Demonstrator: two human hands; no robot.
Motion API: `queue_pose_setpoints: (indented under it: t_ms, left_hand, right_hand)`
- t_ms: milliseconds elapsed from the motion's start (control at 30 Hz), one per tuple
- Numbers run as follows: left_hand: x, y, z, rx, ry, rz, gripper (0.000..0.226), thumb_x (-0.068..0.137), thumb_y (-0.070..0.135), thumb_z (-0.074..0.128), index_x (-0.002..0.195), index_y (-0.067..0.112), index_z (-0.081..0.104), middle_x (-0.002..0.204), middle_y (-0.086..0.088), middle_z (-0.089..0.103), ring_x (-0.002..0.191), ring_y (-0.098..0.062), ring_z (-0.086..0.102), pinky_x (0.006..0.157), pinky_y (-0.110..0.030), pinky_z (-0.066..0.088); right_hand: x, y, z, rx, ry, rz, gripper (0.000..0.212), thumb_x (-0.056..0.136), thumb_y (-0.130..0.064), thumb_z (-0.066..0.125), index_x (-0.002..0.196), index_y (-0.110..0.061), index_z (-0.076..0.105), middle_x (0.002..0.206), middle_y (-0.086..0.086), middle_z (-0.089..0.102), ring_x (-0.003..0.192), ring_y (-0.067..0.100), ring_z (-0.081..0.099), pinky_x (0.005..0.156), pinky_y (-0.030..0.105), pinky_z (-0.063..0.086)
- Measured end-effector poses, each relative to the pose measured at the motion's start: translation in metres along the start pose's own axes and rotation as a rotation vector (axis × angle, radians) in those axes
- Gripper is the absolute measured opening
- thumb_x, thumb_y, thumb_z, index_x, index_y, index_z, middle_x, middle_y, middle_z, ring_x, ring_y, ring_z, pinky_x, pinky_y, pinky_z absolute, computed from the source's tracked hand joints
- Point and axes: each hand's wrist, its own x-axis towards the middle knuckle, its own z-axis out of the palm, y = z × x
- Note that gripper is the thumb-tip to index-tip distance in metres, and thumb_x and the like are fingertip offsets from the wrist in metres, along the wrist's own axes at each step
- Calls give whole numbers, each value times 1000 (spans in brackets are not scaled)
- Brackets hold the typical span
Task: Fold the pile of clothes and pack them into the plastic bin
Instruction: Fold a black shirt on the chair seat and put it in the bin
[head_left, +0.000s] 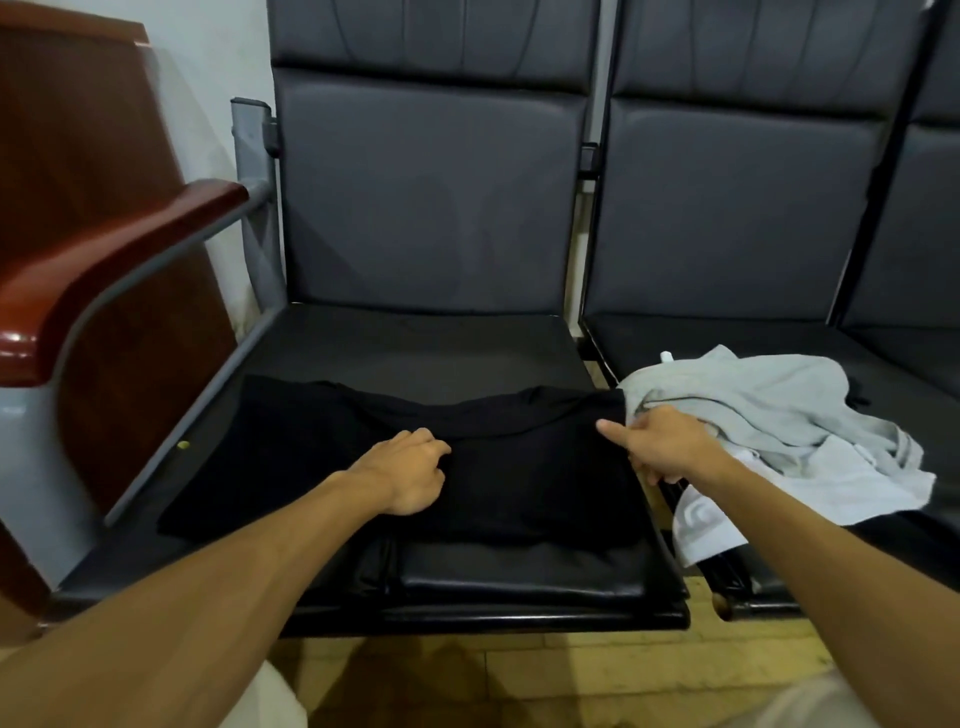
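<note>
Black garment (524, 499) lies spread flat on the near seat (415, 348), partly folded, top edge doubled over. Left hand (410, 478) sits at its middle, fingers curled, pinching a ridge of cloth. Right hand (670, 447) is at the garment's right edge, one digit straight on top, the rest curled under the edge, so gripping it. Step in hand, I judge: folding this one piece, early in the task. Next move needs the right side carried over toward the left hand, which pins the crease. Grey pile (769, 405) with a white piece (841, 483) waits unfolded on the next seat, touching the garment's corner. Plastic bin not in view.
</note>
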Motion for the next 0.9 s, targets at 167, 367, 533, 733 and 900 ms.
queue_pose_setpoints:
  t_ms: [167,367,533,733,900]
  left_hand:
    - [23,6,4,-80,-18,-10,51,102,21,34,151,15,24,156,0,19,143,-20,18,116,-35,23]
    - [50,0,6,-32,40,-110,60,102,27,31,155,23,2,161,4,-10,148,-21,-9,121,-41,1]
    - [61,-8,3,-111,179,-233,63,102,28,31,154,20,-2,161,3,-14,148,-23,-8,121,-42,1]
    - [42,29,4,-147,235,81,61,99,37,44,151,16,21,156,-2,10,142,-24,18,117,-35,18]
    - [10,32,13,-37,-142,153,63,100,53,29,154,32,4,160,10,-4,148,-18,0,121,-40,6]
  right_hand:
    - [8,-11,7,-11,56,-50,48,88,-37,66,53,-13,43,49,3,50,48,15,50,52,25,39]
    - [24,-15,12,-63,77,-34,37,84,-24,68,57,-15,43,58,2,49,59,19,53,60,29,45]
    - [27,-15,10,-89,87,-55,32,86,-18,64,59,-14,46,60,3,51,62,19,55,60,28,46]
    - [23,-16,7,97,165,-116,32,96,-23,54,66,-14,50,67,2,54,62,11,52,52,22,36]
    - [8,-14,9,465,-31,-48,19,95,-29,60,91,-15,48,81,4,57,69,13,57,49,23,46]
